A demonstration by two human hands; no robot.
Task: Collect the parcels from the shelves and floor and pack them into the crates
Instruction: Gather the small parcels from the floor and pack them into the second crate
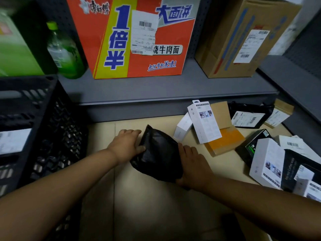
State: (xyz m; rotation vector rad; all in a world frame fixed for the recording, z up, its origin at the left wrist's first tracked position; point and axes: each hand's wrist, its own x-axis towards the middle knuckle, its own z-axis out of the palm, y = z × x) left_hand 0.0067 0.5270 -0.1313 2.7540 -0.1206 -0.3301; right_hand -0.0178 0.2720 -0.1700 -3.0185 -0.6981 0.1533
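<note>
A black plastic-wrapped parcel [157, 153] lies on the beige floor between my hands. My left hand [126, 145] grips its left edge, thumb curled over the top of the wrap. My right hand [192, 164] holds its right and lower side, fingers lying along the edge. To the left stands a black slatted crate [57, 129]; a white label shows inside it. More parcels lie on the floor at the right: a white carton [204, 122], a brown cardboard mailer [224, 140] and another white box [268, 162].
A grey shelf [156, 91] runs above the floor. On it stand an orange noodle carton [139, 37], a brown shipping box [243, 35] and a green bottle [65, 53]. A black labelled bag [248, 117] lies at the back right.
</note>
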